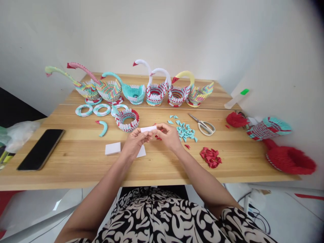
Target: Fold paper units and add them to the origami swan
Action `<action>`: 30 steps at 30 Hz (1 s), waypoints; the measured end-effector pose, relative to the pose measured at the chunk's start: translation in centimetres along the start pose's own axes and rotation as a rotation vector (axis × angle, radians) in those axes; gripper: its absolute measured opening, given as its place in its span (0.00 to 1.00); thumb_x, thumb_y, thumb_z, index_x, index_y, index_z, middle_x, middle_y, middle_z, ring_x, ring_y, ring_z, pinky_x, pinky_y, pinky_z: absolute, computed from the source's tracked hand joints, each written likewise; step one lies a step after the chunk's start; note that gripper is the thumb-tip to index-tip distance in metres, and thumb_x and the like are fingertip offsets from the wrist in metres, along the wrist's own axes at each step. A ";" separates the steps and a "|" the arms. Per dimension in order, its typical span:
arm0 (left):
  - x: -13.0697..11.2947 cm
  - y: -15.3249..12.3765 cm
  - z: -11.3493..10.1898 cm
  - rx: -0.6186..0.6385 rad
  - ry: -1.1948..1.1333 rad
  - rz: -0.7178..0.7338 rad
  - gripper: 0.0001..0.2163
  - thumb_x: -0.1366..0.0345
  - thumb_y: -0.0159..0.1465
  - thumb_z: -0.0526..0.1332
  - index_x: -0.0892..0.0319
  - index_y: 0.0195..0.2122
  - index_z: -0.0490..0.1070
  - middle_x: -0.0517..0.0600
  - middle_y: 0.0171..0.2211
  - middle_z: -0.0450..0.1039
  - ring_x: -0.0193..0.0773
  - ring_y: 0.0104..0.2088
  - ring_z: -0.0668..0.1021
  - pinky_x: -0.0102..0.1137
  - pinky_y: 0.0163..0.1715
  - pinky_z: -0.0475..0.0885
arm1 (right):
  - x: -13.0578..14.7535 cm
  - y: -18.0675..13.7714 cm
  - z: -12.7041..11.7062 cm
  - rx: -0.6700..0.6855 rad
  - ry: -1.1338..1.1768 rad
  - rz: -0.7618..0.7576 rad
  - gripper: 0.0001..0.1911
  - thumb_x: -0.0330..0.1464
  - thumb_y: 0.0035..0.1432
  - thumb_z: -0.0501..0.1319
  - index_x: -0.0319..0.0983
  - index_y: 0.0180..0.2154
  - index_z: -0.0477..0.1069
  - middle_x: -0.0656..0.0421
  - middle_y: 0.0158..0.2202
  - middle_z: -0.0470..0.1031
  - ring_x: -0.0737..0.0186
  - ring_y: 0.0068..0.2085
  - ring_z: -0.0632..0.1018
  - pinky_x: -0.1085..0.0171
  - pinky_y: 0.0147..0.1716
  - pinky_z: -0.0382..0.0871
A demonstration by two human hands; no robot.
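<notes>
A narrow folded strip of white paper (148, 129) is held level above the table between both hands. My left hand (135, 141) pinches its left end, and my right hand (168, 135) grips the right end with thumb and fingers. Under the left wrist lies a white paper sheet (141, 151), partly hidden. To its left is a small stack of white paper pieces (112, 148). Just beyond the hands stands a round basket of folded red, white and teal paper (127, 120). A few red pieces show behind the right fingers.
Teal folded pieces (186, 131), scissors (206, 126) and a red pile (211, 157) lie right. Paper swans (157, 91) line the back. Left are paper rings (102, 110), a teal swan neck (102, 129) and a phone (42, 149). A red paper piece (291, 157) sits far right.
</notes>
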State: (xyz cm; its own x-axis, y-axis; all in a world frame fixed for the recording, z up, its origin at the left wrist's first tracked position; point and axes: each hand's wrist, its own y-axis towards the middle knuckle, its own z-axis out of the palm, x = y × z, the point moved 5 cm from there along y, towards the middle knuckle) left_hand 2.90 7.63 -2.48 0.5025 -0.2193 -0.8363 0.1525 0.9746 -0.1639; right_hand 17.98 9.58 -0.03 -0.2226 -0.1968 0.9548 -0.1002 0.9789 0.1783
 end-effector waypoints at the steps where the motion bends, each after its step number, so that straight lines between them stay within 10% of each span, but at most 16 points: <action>1: 0.1 0.0 0.0 0.008 0.011 -0.006 0.15 0.62 0.49 0.74 0.62 0.32 0.71 0.50 0.31 0.79 0.33 0.28 0.78 0.28 0.31 0.70 | 0.0 -0.3 0.1 -0.009 -0.016 -0.002 0.15 0.44 0.53 0.65 0.39 0.32 0.76 0.58 0.30 0.77 0.65 0.30 0.74 0.68 0.27 0.67; 21: -1.6 -0.7 -0.1 -0.141 0.319 0.301 0.12 0.56 0.57 0.67 0.60 0.29 0.74 0.48 0.22 0.74 0.33 0.24 0.74 0.28 0.26 0.67 | 0.5 -0.8 0.7 -0.009 -0.026 -0.052 0.13 0.42 0.55 0.63 0.38 0.28 0.73 0.62 0.23 0.70 0.68 0.25 0.67 0.68 0.25 0.61; 30: -0.8 -0.2 -0.1 -0.063 0.387 0.165 0.13 0.56 0.54 0.68 0.62 0.26 0.74 0.49 0.24 0.74 0.31 0.22 0.70 0.27 0.23 0.64 | 0.0 -0.7 0.6 -0.014 -0.001 -0.052 0.14 0.42 0.55 0.63 0.38 0.28 0.71 0.62 0.24 0.70 0.69 0.25 0.67 0.68 0.25 0.61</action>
State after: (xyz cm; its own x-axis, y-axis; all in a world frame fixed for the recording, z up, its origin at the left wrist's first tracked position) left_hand 2.38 7.63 -1.87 0.1572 -0.0385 -0.9868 0.0386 0.9987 -0.0328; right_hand 17.47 8.88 -0.31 -0.2188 -0.2474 0.9439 -0.0981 0.9680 0.2310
